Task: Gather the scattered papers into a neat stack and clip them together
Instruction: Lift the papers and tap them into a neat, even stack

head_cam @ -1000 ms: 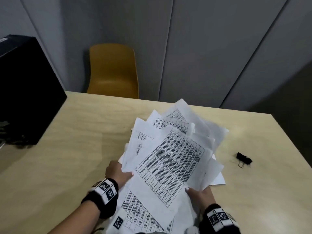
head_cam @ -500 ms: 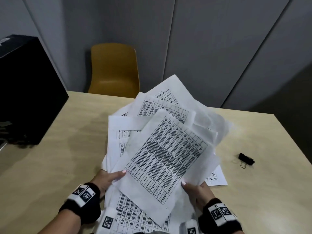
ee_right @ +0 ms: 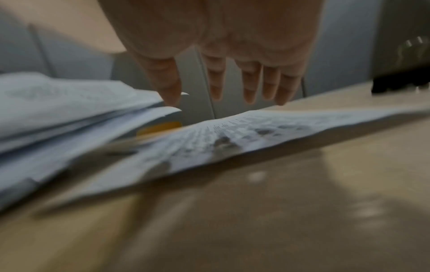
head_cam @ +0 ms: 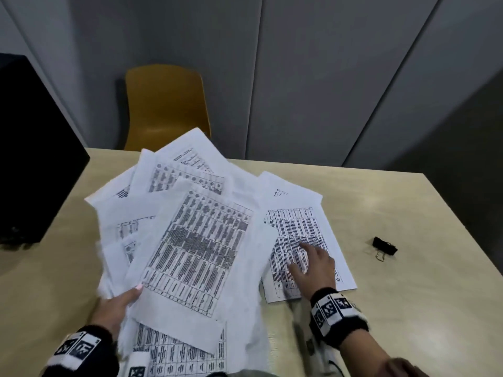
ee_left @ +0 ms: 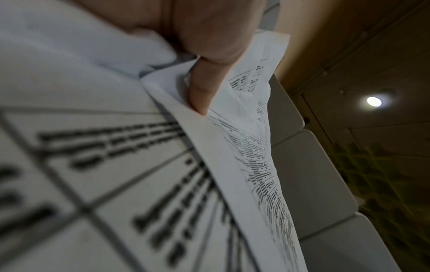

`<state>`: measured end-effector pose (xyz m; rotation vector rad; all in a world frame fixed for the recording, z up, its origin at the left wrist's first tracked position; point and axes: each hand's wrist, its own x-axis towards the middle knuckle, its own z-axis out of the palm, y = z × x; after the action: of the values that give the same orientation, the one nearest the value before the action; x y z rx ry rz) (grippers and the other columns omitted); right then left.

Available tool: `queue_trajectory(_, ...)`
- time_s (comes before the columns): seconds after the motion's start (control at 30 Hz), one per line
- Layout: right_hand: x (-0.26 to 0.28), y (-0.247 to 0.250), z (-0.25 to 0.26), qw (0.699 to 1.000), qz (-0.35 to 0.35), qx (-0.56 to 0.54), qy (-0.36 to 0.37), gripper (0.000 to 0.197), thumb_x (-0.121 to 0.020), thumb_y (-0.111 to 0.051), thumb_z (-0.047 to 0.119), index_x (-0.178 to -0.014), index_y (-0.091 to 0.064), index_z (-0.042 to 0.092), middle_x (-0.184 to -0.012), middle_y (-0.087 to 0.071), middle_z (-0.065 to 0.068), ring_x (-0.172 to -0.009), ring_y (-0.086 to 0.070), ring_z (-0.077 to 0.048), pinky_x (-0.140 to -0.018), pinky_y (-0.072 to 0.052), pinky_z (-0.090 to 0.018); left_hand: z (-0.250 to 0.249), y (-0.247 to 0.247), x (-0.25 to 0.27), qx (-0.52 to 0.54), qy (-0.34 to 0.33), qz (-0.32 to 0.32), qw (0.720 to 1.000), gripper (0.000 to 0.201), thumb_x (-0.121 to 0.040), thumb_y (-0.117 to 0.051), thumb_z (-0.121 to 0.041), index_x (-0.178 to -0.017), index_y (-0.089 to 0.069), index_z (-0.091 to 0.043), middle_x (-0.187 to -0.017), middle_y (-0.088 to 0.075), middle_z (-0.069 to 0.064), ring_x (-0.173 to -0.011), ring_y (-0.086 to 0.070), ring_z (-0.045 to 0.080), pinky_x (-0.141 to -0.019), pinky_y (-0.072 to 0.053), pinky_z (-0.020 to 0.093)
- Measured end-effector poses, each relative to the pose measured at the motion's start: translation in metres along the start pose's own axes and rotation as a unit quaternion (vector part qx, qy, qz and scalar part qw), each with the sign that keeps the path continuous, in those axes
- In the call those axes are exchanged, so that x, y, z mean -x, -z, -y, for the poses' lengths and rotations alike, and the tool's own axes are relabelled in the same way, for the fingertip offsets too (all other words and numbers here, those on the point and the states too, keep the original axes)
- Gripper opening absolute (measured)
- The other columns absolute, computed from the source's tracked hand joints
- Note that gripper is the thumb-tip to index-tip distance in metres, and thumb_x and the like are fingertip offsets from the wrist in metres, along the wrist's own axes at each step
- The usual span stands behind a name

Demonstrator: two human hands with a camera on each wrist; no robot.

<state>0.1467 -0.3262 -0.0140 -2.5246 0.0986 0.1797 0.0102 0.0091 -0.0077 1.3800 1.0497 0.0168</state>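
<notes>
A loose fan of printed sheets point(head_cam: 190, 240) is lifted off the light wooden table point(head_cam: 408, 202). My left hand point(head_cam: 117, 306) grips its lower left edge, thumb on top; the left wrist view shows a finger point(ee_left: 200, 92) curled into the paper bundle point(ee_left: 93, 165). One printed sheet point(head_cam: 302, 232) lies flat on the table to the right. My right hand point(head_cam: 313, 265) hovers over it with straight, spread fingers point(ee_right: 249, 86) and holds nothing; that loose sheet point(ee_right: 256, 132) is blurred in the right wrist view. A black binder clip point(head_cam: 384, 246) lies further right.
A black box point(head_cam: 30, 159) stands at the table's left edge. A yellow chair point(head_cam: 166, 107) sits behind the far edge, against grey wall panels. Bare tabletop lies to the right and along the near right side.
My right hand has let go of the bundle and moved right, over the single sheet on the table. The left hand alone holds the fan, which has swung left.
</notes>
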Motion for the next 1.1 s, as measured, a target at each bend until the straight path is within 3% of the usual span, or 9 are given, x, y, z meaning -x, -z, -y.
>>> queue_trajectory(0.13,-0.001,0.001,-0.012,0.969,0.15,0.197,-0.021,0.064,-0.085,-0.042,0.056,-0.143,-0.019,0.039,-0.157,-0.003,-0.012,-0.144,-0.004,-0.033,-0.116,-0.011,-0.047,0.019,0.013,-0.021,-0.019,0.046,-0.056,0.997,0.058,-0.075,-0.069,-0.037,-0.113,-0.058,0.006,-0.099,-0.061,0.022,-0.098,-0.058,0.042,-0.093,-0.043,0.049)
queue_trajectory(0.23,0.016,-0.007,-0.011,0.956,0.192,0.221,0.015,0.064,-0.085,-0.04,0.057,-0.142,-0.014,0.044,-0.158,0.004,-0.009,-0.144,0.0,-0.032,-0.116,-0.007,-0.049,0.028,0.017,-0.036,0.009,0.069,-0.079,0.994,0.059,-0.072,-0.072,-0.039,-0.1,-0.061,0.012,-0.07,-0.047,0.01,-0.061,-0.046,0.026,-0.063,-0.038,0.033)
queue_trajectory(0.37,0.025,-0.006,-0.003,0.967,0.15,0.199,0.048,0.058,-0.079,-0.045,0.06,-0.134,-0.036,0.043,-0.151,-0.026,-0.008,-0.136,-0.027,-0.029,-0.112,-0.023,-0.042,0.043,0.023,-0.052,0.031,0.08,-0.089,0.992,0.075,-0.051,-0.078,-0.051,-0.099,-0.064,0.006,-0.082,-0.052,0.008,-0.076,-0.047,0.022,-0.07,-0.036,0.035)
queue_trajectory(0.5,-0.025,0.016,0.006,0.993,0.043,0.087,-0.075,0.063,-0.075,-0.064,0.047,-0.13,-0.044,0.024,-0.133,-0.044,-0.015,-0.121,-0.042,-0.033,-0.102,-0.038,-0.04,0.049,0.026,-0.06,0.045,0.078,-0.083,0.992,0.09,-0.033,-0.081,-0.057,-0.097,-0.066,0.004,-0.08,-0.055,0.006,-0.077,-0.051,0.022,-0.073,-0.04,0.035)
queue_trajectory(0.63,-0.078,0.022,0.016,0.978,0.037,0.06,-0.194,0.085,-0.068,-0.07,0.054,-0.13,-0.035,0.008,-0.134,-0.039,-0.021,-0.125,-0.037,-0.038,-0.102,-0.035,-0.046,0.024,0.015,-0.038,0.04,0.051,-0.066,0.996,0.032,-0.074,-0.072,-0.022,-0.08,-0.064,0.009,-0.037,-0.056,-0.003,-0.051,-0.05,0.019,-0.058,-0.035,0.026)
queue_trajectory(0.73,-0.097,0.014,0.033,0.974,0.007,0.021,-0.226,0.103,-0.059,-0.076,0.057,-0.131,-0.026,0.003,-0.136,-0.036,-0.024,-0.127,-0.034,-0.039,-0.101,-0.035,-0.048,0.019,0.009,-0.033,0.038,0.014,-0.063,0.997,0.018,-0.079,-0.065,-0.006,-0.086,-0.063,0.011,-0.039,-0.062,-0.005,-0.051,-0.06,0.023,-0.054,-0.045,0.026)
queue_trajectory(0.9,-0.099,-0.011,0.054,0.977,0.02,0.06,-0.205,0.127,-0.055,-0.084,0.045,-0.144,0.005,0.027,-0.136,-0.03,-0.023,-0.126,-0.031,-0.039,-0.103,-0.03,-0.051,0.028,0.016,-0.045,0.047,0.017,-0.054,0.997,0.016,-0.077,-0.066,-0.004,-0.088,-0.065,0.007,-0.051,-0.069,-0.004,-0.072,-0.063,0.022,-0.071,-0.053,0.031)
queue_trajectory(1.0,-0.105,-0.013,0.051,0.976,0.023,0.052,-0.21,0.129,-0.052,-0.086,0.042,-0.143,0.005,0.03,-0.134,-0.03,-0.023,-0.123,-0.039,-0.04,-0.103,-0.031,-0.052,0.031,0.019,-0.048,0.049,0.037,-0.053,0.997,0.017,-0.075,-0.069,-0.009,-0.086,-0.067,0.004,-0.066,-0.073,0.008,-0.087,-0.065,0.035,-0.092,-0.047,0.049)
queue_trajectory(1.1,-0.11,-0.008,0.047,0.972,0.027,0.027,-0.231,0.128,-0.05,-0.087,0.04,-0.142,0.001,0.033,-0.133,-0.031,-0.024,-0.124,-0.038,-0.042,-0.102,-0.034,-0.057,0.03,0.018,-0.046,0.048,0.032,-0.051,0.997,0.012,-0.075,-0.07,-0.01,-0.082,-0.068,-0.001,-0.07,-0.073,0.01,-0.091,-0.066,0.038,-0.094,-0.045,0.053)
